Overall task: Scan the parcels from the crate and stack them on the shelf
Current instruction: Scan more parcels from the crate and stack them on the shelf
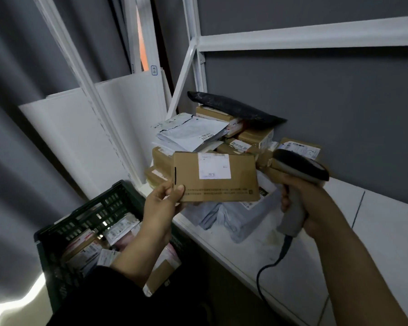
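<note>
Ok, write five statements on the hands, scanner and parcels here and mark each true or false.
1. The left hand pinches a cardboard parcel by its corner. True.
2. The right hand is empty. False: it grips a scanner.
3. The crate holds nothing. False: parcels lie in it.
4. A black mailer tops the pile on the shelf. True.
5. The scanner is cordless. False: a cable hangs from its handle.

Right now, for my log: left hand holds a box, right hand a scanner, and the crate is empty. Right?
No: the head view shows parcels in the crate. The left hand does hold a box, the right hand a scanner.
</note>
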